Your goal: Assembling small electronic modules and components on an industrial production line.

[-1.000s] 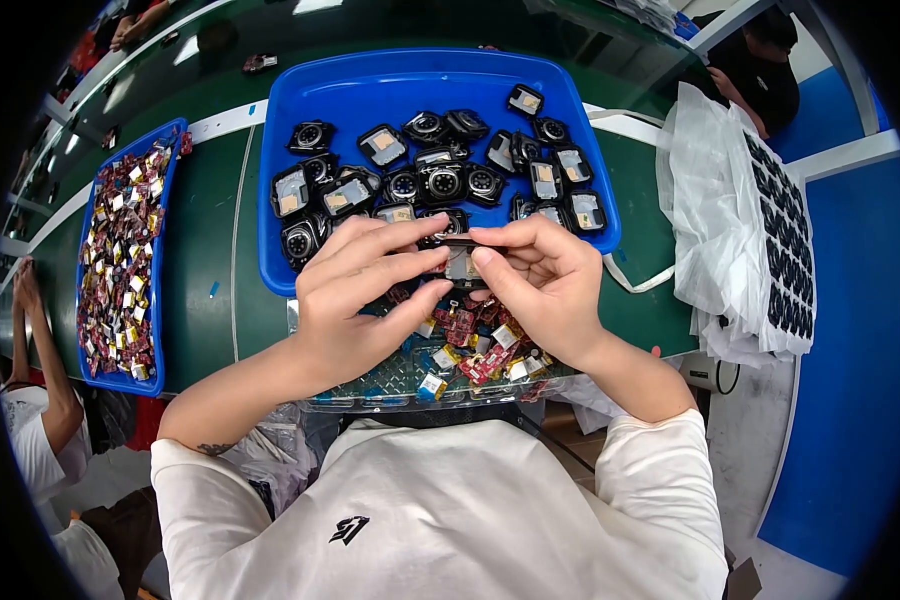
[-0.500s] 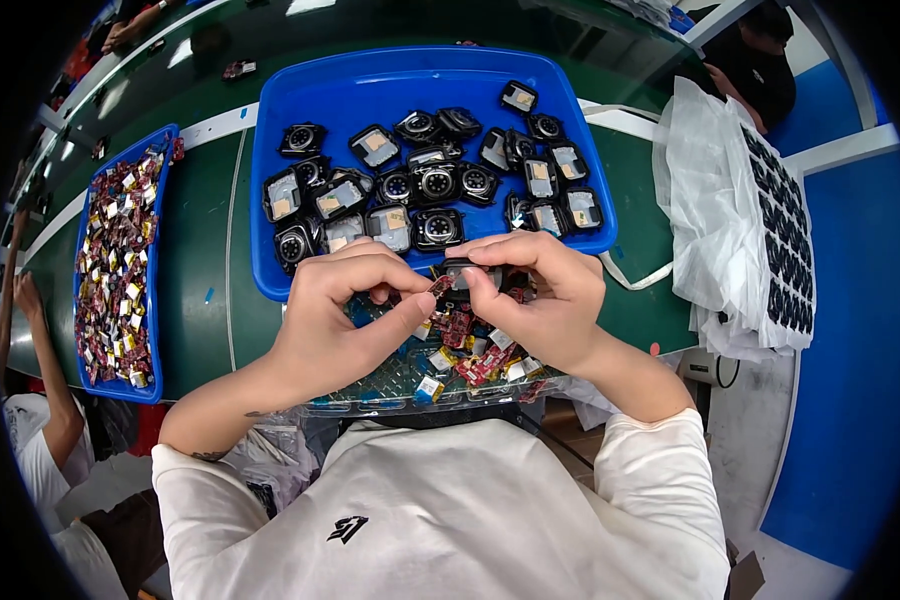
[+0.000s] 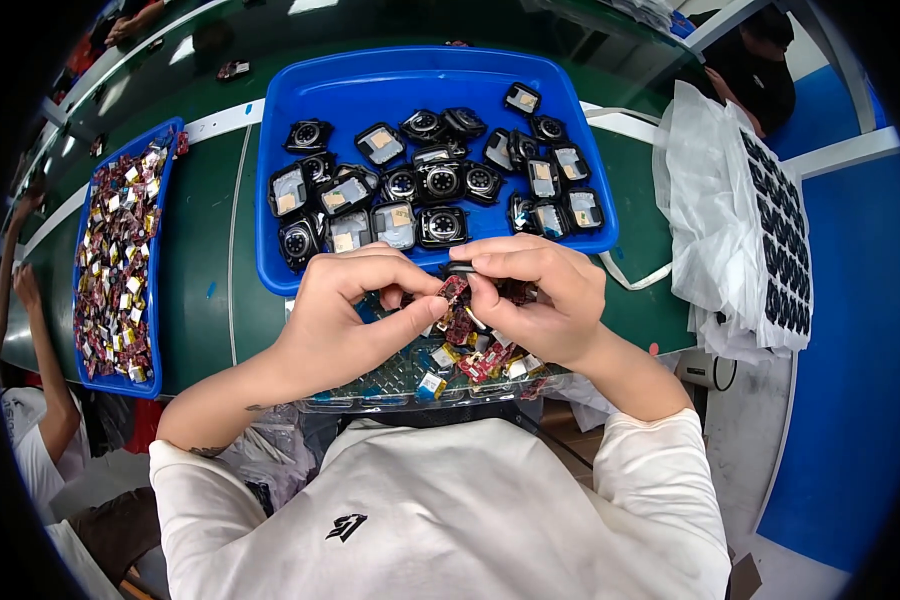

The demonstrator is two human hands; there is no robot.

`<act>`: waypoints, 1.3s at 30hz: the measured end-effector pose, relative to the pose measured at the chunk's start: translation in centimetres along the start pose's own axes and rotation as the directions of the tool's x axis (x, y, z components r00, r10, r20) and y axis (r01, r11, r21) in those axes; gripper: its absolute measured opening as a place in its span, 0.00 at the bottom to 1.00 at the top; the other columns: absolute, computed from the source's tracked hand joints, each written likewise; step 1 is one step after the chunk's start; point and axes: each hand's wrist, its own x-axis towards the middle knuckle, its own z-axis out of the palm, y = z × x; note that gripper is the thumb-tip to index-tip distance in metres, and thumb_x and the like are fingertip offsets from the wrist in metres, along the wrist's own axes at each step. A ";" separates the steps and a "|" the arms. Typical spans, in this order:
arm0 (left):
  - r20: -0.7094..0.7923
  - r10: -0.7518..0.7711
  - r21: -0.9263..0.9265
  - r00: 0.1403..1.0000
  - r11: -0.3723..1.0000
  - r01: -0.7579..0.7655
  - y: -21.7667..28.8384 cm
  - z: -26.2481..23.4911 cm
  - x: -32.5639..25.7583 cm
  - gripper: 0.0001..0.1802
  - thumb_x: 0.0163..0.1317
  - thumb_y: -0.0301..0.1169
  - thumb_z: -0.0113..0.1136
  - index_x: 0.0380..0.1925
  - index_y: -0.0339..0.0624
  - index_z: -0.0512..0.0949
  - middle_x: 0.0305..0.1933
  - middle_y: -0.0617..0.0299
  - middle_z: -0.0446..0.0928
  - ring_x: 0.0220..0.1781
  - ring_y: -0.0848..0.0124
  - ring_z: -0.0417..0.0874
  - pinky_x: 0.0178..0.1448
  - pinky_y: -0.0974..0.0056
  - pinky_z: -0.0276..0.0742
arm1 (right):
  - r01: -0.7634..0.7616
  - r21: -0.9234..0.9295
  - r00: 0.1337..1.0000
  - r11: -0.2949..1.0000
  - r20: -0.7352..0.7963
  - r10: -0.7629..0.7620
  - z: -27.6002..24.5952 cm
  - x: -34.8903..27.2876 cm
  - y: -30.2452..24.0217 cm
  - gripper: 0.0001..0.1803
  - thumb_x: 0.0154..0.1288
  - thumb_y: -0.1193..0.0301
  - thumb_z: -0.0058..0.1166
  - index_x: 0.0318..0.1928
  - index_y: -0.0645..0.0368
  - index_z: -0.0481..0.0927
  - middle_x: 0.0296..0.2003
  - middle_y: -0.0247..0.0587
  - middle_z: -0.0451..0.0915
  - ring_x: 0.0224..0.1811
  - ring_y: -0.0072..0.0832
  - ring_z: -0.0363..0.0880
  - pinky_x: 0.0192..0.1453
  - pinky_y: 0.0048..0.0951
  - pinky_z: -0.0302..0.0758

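Between thumb and fingers, my left hand pinches a small red circuit board. My right hand is closed on a black watch case, tilted so that mostly its edge shows. Board and case are close together; whether they touch is hidden by my fingers. Below my hands, red circuit boards with silver-and-yellow batteries lie heaped on a clear plastic tray at the table's near edge. Just beyond my hands is a large blue bin holding several black watch cases, some face up, others showing grey insides.
At the left stands a long blue tray full of red boards and batteries. White sheeting and sheets of black parts lie at the right. A white cord crosses the green table. Other people's arms show at far left.
The watch case has tipped from showing its grey inside to nearly edge-on. The circuit board in my left hand has come a little right and shows more of its face.
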 end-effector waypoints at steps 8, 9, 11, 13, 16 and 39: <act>0.016 -0.302 -0.488 0.953 0.830 0.271 0.0 0.7 -0.3 0.06 0.57 0.22 0.64 0.32 0.31 0.78 0.32 0.61 0.80 0.32 0.81 0.78 0.36 0.76 0.76 | -0.070 0.100 0.995 0.993 0.080 0.062 -0.2 -0.4 -0.1 0.12 0.49 0.87 0.59 0.34 0.66 0.72 0.37 0.55 0.81 0.34 0.27 0.82 0.33 0.22 0.80; -0.001 -0.313 -0.488 0.950 0.829 0.273 0.1 0.7 -0.3 0.06 0.57 0.21 0.64 0.31 0.31 0.77 0.31 0.60 0.79 0.32 0.80 0.79 0.37 0.76 0.77 | -0.069 0.124 0.995 0.990 0.082 0.059 -0.1 -0.5 0.0 0.12 0.50 0.87 0.60 0.34 0.66 0.72 0.39 0.57 0.80 0.36 0.27 0.82 0.35 0.22 0.80; -0.031 -0.297 -0.476 0.954 0.844 0.247 0.1 0.6 -0.2 0.06 0.57 0.21 0.65 0.30 0.32 0.76 0.31 0.61 0.79 0.32 0.80 0.80 0.37 0.76 0.77 | -0.105 0.183 0.994 0.977 0.053 0.097 0.4 -0.6 -0.1 0.11 0.50 0.85 0.62 0.34 0.66 0.74 0.39 0.54 0.81 0.35 0.26 0.82 0.34 0.20 0.79; -0.062 -0.281 -0.465 0.958 0.857 0.221 0.1 0.5 -0.3 0.07 0.56 0.21 0.65 0.28 0.33 0.75 0.31 0.61 0.78 0.33 0.80 0.80 0.37 0.76 0.78 | -0.139 0.243 0.990 0.960 0.028 0.136 0.7 -0.7 -0.4 0.11 0.49 0.83 0.64 0.33 0.66 0.75 0.38 0.51 0.81 0.35 0.24 0.82 0.33 0.19 0.79; -0.056 -0.271 -0.426 0.961 0.877 0.222 -0.1 0.4 -0.4 0.08 0.55 0.20 0.66 0.27 0.34 0.73 0.31 0.62 0.77 0.33 0.80 0.80 0.38 0.75 0.78 | -0.249 0.351 0.968 0.903 0.051 0.247 0.8 -0.8 -0.4 0.11 0.52 0.83 0.63 0.35 0.67 0.74 0.42 0.51 0.79 0.38 0.24 0.82 0.37 0.19 0.81; -0.402 0.145 0.227 0.904 0.972 -0.055 -1.8 -1.8 0.9 0.16 0.58 0.26 0.64 0.13 0.38 0.71 0.11 0.68 0.67 0.12 0.84 0.62 0.16 0.75 0.53 | -0.402 0.293 0.891 0.867 -0.093 0.444 -4.1 6.1 3.6 0.10 0.60 0.80 0.58 0.43 0.68 0.80 0.35 0.44 0.83 0.36 0.25 0.82 0.42 0.23 0.77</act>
